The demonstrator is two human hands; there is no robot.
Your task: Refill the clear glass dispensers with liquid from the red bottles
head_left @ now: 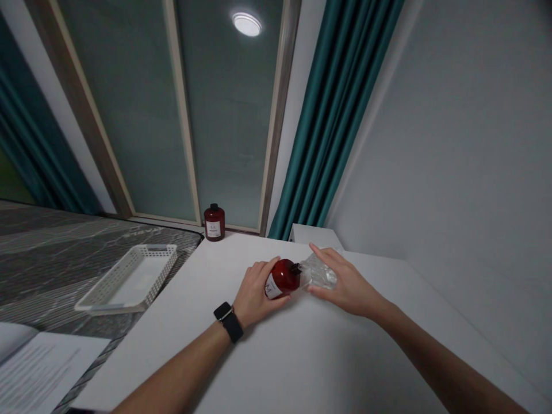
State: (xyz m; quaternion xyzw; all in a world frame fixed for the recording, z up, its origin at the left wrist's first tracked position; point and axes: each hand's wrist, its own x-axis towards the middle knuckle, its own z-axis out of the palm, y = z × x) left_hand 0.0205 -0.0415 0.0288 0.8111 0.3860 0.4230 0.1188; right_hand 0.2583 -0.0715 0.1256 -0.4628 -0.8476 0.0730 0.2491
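My left hand (259, 290), with a black watch (228, 321) on its wrist, is wrapped round a dark red bottle (286, 276). The bottle lies tilted, its black neck pointing right and part of a white label showing. Against that neck is a crumpled clear plastic bag (318, 271). My right hand (345, 282) has this bag between its thumb and fingers; whether the neck sits inside the bag I cannot tell. Another dark red bottle (214, 222) with a black cap and white label stands upright at the far left corner of the white table (276, 362).
Left of the table, a white perforated basket (146, 279) rests on a grey patterned surface, with an open book (47, 368) nearer me. A white box (314, 234) is behind the far edge. A teal curtain (332, 115) and glass door panels (228, 115) rise behind.
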